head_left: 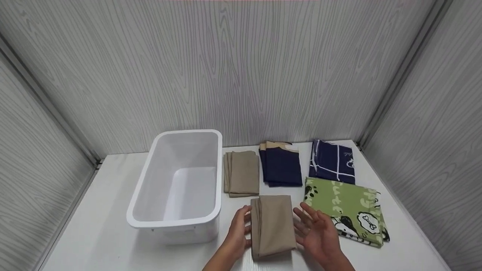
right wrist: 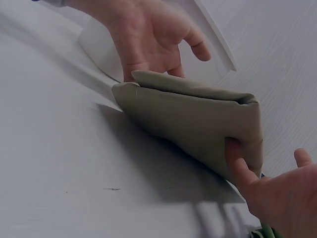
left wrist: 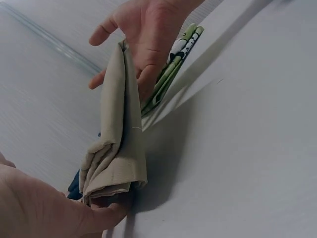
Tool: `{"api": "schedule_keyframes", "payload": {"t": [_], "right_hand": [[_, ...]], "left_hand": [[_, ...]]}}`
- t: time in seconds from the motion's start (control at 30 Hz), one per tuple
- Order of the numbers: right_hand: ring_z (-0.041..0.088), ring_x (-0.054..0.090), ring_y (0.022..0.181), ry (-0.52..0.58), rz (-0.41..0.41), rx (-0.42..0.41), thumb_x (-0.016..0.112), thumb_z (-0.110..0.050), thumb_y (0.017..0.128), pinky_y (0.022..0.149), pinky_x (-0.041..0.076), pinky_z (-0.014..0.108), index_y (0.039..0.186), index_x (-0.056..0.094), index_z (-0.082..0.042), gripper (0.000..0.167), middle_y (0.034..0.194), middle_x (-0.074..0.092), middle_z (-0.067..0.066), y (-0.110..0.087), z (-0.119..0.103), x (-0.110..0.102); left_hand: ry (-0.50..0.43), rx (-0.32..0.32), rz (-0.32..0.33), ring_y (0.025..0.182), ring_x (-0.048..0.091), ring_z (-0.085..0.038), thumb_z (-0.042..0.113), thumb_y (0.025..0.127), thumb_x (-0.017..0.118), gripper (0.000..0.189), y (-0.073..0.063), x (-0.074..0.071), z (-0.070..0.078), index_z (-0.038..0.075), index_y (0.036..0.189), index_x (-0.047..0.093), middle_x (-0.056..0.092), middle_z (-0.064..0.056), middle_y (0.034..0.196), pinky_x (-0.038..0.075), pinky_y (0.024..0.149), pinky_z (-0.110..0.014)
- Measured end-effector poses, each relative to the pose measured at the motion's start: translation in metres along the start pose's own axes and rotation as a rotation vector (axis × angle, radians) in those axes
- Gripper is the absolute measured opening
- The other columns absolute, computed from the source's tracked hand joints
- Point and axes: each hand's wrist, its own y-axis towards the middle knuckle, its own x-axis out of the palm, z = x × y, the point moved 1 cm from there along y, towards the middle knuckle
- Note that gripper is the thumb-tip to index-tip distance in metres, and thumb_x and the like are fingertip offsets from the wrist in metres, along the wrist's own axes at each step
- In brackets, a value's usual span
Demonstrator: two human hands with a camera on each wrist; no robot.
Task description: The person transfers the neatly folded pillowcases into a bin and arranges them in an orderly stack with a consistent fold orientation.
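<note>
A folded beige cloth (head_left: 278,226) is held between my two hands, and the wrist views show it tilted, with part of it off the white table. At its left edge, my left hand (head_left: 236,234) supports it with extended fingers; in the left wrist view these fingers reach beneath the fold. My right hand (head_left: 321,235) is at the opposite edge, palm turned up and fingers spread. One right finger (right wrist: 237,161) presses against the cloth's face in the right wrist view. Some fingertips are hidden behind the cloth.
Left of the hands stands a deep white bin (head_left: 192,150). Behind lie another folded beige cloth (head_left: 244,173), a navy-and-tan one (head_left: 282,167) and a navy one with white lines (head_left: 327,160). A green printed cloth (head_left: 350,203) lies right. Grey wood-grain walls (head_left: 241,75) surround the table.
</note>
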Motion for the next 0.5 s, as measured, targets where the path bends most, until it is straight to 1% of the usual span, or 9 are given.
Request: {"api": "schedule_keyframes", "payload": {"t": [0.1,0.2,0.37,0.5], "right_hand": [[0.034,0.038,0.14,0.018,-0.004,0.015,0.029,-0.047,0.106,0.109,0.038,0.055,0.137,0.059,-0.024,0.049,0.145,0.049,0.006,-0.001,0.0,-0.001],[0.035,0.038,0.141,0.033,-0.028,0.017,0.027,-0.048,0.106,0.11,0.037,0.055,0.138,0.058,-0.023,0.051,0.144,0.05,0.006,-0.001,-0.001,-0.004],[0.035,0.039,0.14,0.066,-0.118,0.0,0.022,-0.047,0.107,0.112,0.034,0.055,0.144,0.053,-0.021,0.055,0.15,0.045,0.01,0.002,-0.003,-0.009],[0.035,0.042,0.139,0.092,-0.171,-0.017,0.02,-0.046,0.107,0.113,0.033,0.054,0.143,0.053,-0.02,0.056,0.148,0.048,0.011,0.003,-0.005,-0.012]], "left_hand": [[-0.017,-0.016,-0.006,0.131,0.05,-0.035,0.06,0.098,0.035,0.076,-0.001,0.0,-0.001,0.012,0.156,0.025,0.03,-0.021,0.158,0.056,0.087,-0.048],[-0.052,-0.028,-0.009,0.131,0.051,-0.036,0.06,0.098,0.037,0.076,-0.001,0.0,0.0,0.011,0.155,0.027,0.031,-0.021,0.157,0.056,0.087,-0.049],[-0.115,-0.026,-0.031,0.128,0.053,-0.039,0.059,0.097,0.039,0.076,-0.002,-0.001,0.003,0.01,0.154,0.026,0.027,-0.024,0.158,0.055,0.088,-0.05],[-0.129,-0.015,-0.054,0.122,0.056,-0.039,0.059,0.097,0.039,0.076,-0.002,-0.001,0.003,0.01,0.154,0.025,0.021,-0.026,0.159,0.055,0.087,-0.048]]}}
